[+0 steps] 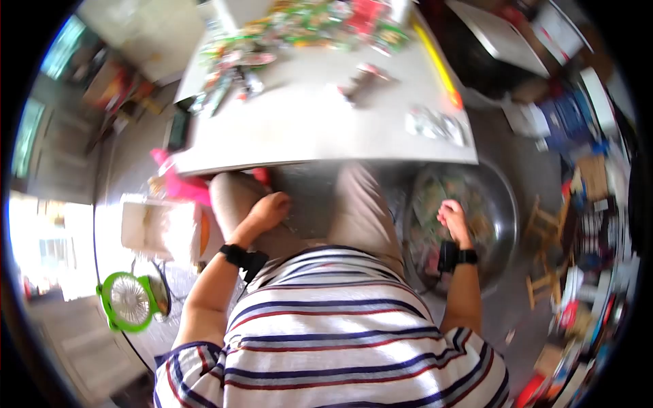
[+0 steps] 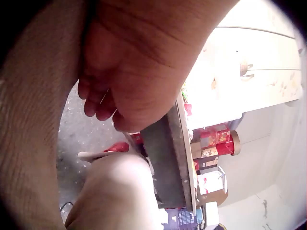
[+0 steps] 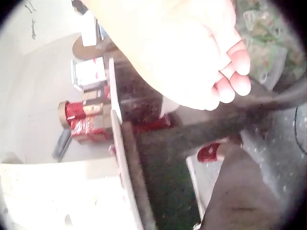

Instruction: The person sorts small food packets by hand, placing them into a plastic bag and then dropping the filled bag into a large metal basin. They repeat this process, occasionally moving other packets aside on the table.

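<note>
My left hand (image 1: pixel 270 209) lies at my left thigh (image 1: pixel 231 194), fingers loosely curled and holding nothing. In the left wrist view that hand (image 2: pixel 139 67) hangs beside the trouser leg (image 2: pixel 38 120). Over the big metal basin (image 1: pixel 509 224) on the right is my right hand (image 1: pixel 452 217), with no object in its bent fingers. The right wrist view shows the same hand (image 3: pixel 177 52) with relaxed fingers (image 3: pixel 240 62) near the basin's rim (image 3: pixel 288 97). Inside the basin lie several clear and green packets (image 3: pixel 261 38).
Ahead stands a white table (image 1: pixel 286 132) with a heap of colourful packets (image 1: pixel 306 27) along its back. A brownish item (image 1: pixel 360 83), a silvery clear packet (image 1: pixel 435 126) and a yellow strip (image 1: pixel 435 61) lie on it. Left are a white box (image 1: pixel 143 228) and a green fan (image 1: pixel 129 301).
</note>
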The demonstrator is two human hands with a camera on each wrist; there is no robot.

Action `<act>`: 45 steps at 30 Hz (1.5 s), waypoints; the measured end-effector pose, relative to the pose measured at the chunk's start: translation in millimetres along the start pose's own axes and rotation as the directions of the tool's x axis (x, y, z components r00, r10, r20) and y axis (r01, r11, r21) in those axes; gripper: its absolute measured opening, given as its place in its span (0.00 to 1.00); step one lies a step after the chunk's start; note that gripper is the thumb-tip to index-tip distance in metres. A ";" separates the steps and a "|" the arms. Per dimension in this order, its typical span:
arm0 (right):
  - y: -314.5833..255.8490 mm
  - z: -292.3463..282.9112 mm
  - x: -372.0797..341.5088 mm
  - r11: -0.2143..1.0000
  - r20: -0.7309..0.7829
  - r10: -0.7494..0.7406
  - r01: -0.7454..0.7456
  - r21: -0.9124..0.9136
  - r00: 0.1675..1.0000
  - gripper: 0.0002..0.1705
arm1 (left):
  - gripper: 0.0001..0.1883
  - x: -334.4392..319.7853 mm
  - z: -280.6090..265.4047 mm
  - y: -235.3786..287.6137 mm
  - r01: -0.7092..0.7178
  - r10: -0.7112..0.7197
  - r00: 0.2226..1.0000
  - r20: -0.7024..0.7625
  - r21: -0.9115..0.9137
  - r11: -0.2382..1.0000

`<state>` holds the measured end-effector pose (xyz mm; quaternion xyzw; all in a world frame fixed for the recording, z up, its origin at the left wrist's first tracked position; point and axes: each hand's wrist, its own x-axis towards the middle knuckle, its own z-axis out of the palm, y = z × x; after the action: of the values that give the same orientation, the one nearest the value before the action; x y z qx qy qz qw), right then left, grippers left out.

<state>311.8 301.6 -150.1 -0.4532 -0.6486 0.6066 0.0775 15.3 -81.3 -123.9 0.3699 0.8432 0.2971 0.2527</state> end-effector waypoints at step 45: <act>-77.6 186.7 7.8 0.943 0.429 -0.152 0.261 -0.208 0.890 0.11 | 0.13 -183.2 -90.6 -220.2 0.875 -0.712 0.431 -0.554 0.063 0.481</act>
<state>147.5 184.6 -134.2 -0.2510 -0.7689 0.5854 -0.0549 -37.9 -372.6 -174.5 -0.1234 0.9861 0.0651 0.0900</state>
